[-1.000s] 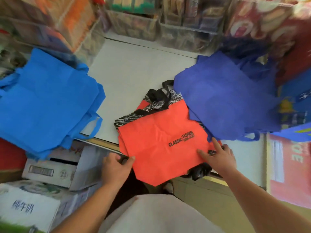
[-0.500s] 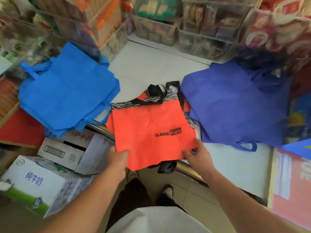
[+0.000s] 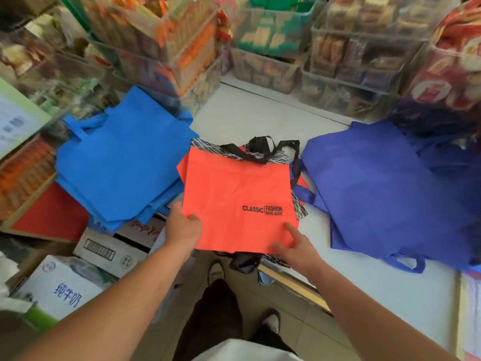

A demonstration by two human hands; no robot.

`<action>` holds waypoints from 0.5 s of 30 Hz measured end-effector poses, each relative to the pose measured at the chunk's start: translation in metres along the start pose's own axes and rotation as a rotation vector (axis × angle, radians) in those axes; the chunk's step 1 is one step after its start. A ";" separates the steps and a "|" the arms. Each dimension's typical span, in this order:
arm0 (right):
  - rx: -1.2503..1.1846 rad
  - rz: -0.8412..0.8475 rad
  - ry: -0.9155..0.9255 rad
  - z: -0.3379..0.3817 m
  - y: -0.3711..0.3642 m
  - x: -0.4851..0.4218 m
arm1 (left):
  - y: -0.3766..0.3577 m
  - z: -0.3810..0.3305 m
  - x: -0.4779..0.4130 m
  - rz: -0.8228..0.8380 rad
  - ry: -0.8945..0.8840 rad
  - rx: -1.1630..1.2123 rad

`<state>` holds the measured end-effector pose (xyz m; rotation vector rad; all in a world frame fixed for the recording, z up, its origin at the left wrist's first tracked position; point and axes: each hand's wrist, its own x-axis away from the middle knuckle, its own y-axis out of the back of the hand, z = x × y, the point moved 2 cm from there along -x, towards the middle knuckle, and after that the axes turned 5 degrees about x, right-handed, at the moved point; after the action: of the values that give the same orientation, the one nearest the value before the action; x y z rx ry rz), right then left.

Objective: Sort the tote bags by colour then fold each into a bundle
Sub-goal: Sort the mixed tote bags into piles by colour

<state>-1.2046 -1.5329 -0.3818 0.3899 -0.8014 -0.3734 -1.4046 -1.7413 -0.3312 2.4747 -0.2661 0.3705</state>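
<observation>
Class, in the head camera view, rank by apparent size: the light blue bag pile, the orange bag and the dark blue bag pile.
1. dark blue bag pile, cut by the frame edge
2. light blue bag pile, close behind
3. orange bag, clearly smallest

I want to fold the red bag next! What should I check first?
1. Left hand grips the red tote bag at a near corner: ok.
2. Right hand pinches the other near corner: ok.
3. Bag face flat: ok.
4. Black handles tucked in: not ok, they stick out past the far edge.
5. Light blue pile and dark blue pile kept apart: ok.
6. Number of red bags underneath: cannot tell.
</observation>
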 end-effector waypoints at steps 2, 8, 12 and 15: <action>0.022 -0.006 0.004 0.015 -0.003 -0.017 | 0.004 -0.004 -0.022 -0.042 -0.036 -0.064; 0.001 -0.081 -0.069 0.063 -0.010 -0.087 | -0.002 -0.031 -0.098 -0.001 -0.094 -0.092; 0.146 -0.247 -0.101 0.078 0.012 -0.137 | -0.029 -0.054 -0.147 0.176 -0.069 -0.032; 0.166 -0.285 -0.137 0.080 0.034 -0.155 | -0.050 -0.063 -0.181 0.338 -0.032 -0.153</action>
<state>-1.3571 -1.4470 -0.4105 0.6423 -0.9159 -0.6063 -1.5736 -1.6456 -0.3682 2.2853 -0.7042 0.4326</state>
